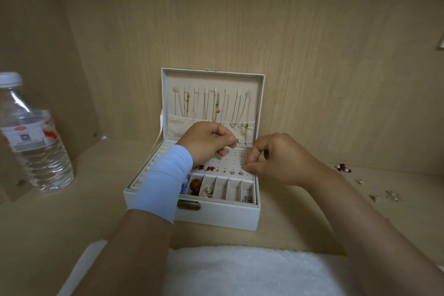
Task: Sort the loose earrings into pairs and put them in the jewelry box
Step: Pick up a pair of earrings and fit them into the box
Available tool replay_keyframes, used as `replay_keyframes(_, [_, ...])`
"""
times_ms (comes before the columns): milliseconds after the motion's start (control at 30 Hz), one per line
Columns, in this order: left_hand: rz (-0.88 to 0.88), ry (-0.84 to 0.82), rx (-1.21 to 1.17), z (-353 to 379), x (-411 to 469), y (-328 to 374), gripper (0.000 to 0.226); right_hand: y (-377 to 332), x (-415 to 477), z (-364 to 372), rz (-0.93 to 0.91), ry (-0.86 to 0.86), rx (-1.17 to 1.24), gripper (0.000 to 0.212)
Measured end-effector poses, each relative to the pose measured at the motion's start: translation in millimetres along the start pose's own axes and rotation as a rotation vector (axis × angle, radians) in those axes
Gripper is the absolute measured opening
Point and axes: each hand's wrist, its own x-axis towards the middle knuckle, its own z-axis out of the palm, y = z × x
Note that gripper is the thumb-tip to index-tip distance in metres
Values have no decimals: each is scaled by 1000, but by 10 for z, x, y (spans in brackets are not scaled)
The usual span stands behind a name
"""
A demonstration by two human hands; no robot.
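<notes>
Pinches a small silver earring between thumb and forefinger of the left hand, the other fingers curled in, above the far edge of the perforated panel in the open jewelry box. Grips a tiny silver piece, too small to identify, at the fingertips of the right hand, low over the panel, just right of the left hand. Below the left wrist, in the panel's front row: red earrings. Beside the right fingertips, in the same row: a silver pair. Well right of the right wrist, scattered on the wooden table: loose earrings. Beyond the left knuckles, hung inside the raised lid: necklaces. Far left of the left forearm in its pale blue sleeve: a water bottle.
</notes>
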Motion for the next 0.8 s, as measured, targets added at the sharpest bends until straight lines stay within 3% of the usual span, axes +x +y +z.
replay_keyframes(367, [14,-10,-7,21,-12,4,8,1,3,-89,-81,-111,-101,7])
replay_keyframes(467, [12,-36,5,23,-12,0,6,19,11,-133,-25,-139,-114,12])
replay_keyframes(600, [-5,-94,-82,55,-8,7,5,14,44,-137,-14,132,190,6])
replay_keyframes(700, [3,-104,-193,66,8,14,7,-61,43,-131,-44,162,361,22])
replay_keyframes(800, [17,-132,-253,59,2,24,11,-88,39,-101,-46,244,369,18])
